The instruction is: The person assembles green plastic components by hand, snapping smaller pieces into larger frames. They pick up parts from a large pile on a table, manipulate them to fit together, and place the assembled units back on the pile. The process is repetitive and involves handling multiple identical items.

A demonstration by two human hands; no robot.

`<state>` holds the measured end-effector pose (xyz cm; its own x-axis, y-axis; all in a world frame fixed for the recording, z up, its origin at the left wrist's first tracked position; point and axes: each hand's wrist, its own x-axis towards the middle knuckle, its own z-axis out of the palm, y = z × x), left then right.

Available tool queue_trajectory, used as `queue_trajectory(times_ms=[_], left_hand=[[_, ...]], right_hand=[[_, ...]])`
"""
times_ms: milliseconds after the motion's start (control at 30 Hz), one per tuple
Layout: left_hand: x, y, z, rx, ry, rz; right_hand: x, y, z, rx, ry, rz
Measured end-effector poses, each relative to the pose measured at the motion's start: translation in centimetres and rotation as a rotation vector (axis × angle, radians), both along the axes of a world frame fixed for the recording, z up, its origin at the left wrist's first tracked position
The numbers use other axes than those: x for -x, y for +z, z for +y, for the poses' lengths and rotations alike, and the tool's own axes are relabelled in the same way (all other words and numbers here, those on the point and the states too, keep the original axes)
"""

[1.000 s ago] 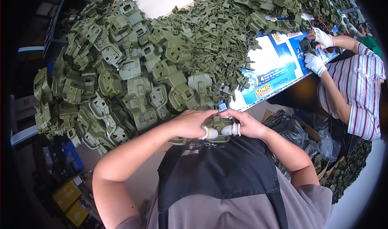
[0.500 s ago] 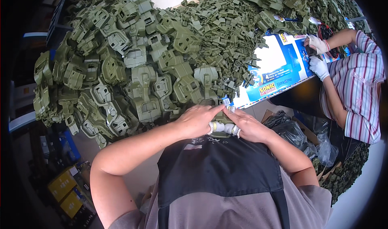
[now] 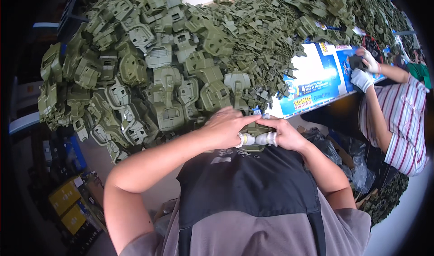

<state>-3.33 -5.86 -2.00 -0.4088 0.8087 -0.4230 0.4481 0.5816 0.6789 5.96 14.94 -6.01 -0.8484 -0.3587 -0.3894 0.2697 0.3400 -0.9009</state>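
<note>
My left hand [image 3: 226, 128] and my right hand [image 3: 287, 135] meet at the table's near edge, close against my black apron [image 3: 244, 183]. Between them is an olive-green moulded plastic part [image 3: 256, 129], gripped from both sides; its lower edge shows beneath my thumbs. White wrapping covers both thumbs, which point toward each other across the part. My index fingers come together at its far side, beside a small blue-and-white piece [image 3: 257, 111] that I cannot make out. Just beyond my left hand lie large green plastic shells [image 3: 169, 107], piled up.
Small green parts [image 3: 257, 25] are heaped at the back middle. A blue-and-white printed cardboard sheet [image 3: 316, 82] covers the right side. A co-worker in a striped shirt [image 3: 402, 116] handles a dark piece [image 3: 357, 61] there with gloved hands. Plastic bags [image 3: 361, 170] and yellow boxes [image 3: 65, 197] sit lower down.
My fingers have shifted on the green part; the left hand's back has turned and its fingers are somewhat blurred. The co-worker's hands have moved slightly. The whole view has shifted a little.
</note>
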Motion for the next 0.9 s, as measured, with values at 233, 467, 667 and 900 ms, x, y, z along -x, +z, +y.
queue_trajectory(times_ms=[233, 467, 667, 900], left_hand=[[-0.7, -1.7, -7.5, -0.352, 0.467, -0.411], [-3.5, -0.8, -5.5, -0.359, 0.616, -0.201], [-3.9, 0.2, -5.1, -0.307, 0.626, -0.276], [-4.2, -0.3, -4.4, -0.320, 0.564, -0.173]], right_hand=[[-0.6, -1.0, 1.9, 0.164, -0.073, -0.181], [4.9, 7.2, -6.2, -0.256, 0.172, 0.609], [4.7, 3.7, -5.7, -0.061, 0.207, 0.473], [6.3, 2.4, -3.1, 0.041, 0.389, 0.218]])
